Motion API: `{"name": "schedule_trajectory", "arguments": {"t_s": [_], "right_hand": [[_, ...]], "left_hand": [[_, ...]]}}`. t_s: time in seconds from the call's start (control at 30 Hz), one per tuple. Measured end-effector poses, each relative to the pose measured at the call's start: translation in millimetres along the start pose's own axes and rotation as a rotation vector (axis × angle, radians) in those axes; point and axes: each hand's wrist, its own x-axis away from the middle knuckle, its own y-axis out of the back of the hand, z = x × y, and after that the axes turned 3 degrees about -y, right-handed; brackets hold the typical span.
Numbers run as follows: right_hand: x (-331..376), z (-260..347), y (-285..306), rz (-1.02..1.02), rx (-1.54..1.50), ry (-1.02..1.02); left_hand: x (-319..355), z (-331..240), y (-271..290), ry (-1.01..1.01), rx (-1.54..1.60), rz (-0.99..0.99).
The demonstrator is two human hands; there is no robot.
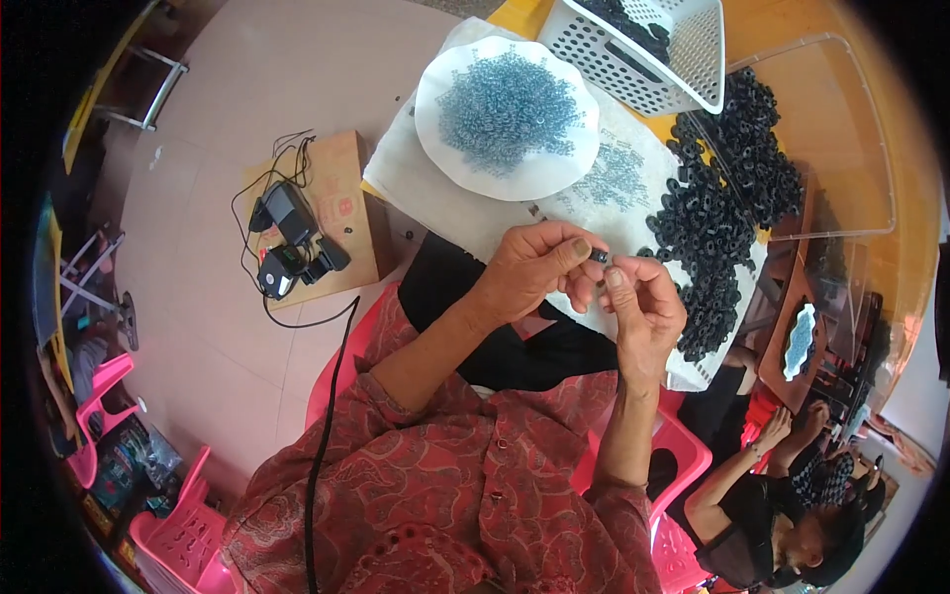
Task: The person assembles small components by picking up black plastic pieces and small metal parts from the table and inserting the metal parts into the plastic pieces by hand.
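Fingers [579, 249] of your left hand [529, 272] pinch a small black rubber ring [599, 255], your right hand [645, 307] closing beside it; beyond them lie a heap of black rings [712, 213] and a white plate of blue-grey wire springs [507, 117].

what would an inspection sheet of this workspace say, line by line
surface: table with an orange top, partly covered by a white sheet
job's things: small black ring pinched between both hands; heap of black rings to the right; white plate heaped with small blue-grey springs
clutter: white perforated basket holding more black parts; loose springs on the sheet
grippers: left hand and right hand meet over the ring, fingertips closed on it
cables: black cable running over the red patterned sleeve to black devices on a cardboard box
surroundings: pink plastic stools; another person seated lower right
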Motion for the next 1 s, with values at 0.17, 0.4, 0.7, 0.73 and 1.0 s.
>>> {"name": "schedule_trajectory", "arguments": {"t_s": [0.17, 0.4, 0.7, 0.73, 1.0], "right_hand": [[-1, 0, -3, -0.002, 0.016, 0.058], [1, 5, -3, 0.004, 0.058, 0.082], [7, -3, -2, -0.027, 0.099, 0.180], [9, -4, -1, -0.044, 0.132, 0.184], [13, -18, 36, -0.291, 0.592, 0.302]], "left_hand": [[2, 2, 2, 0.024, -0.028, -0.001], [1, 3, 0, 0.046, -0.064, -0.031], [1, -1, 5, 0.053, -0.072, 0.029], [0, -1, 6, 0.039, -0.102, 0.063], [-1, -1, 4, 0.042, -0.145, 0.065]]}}
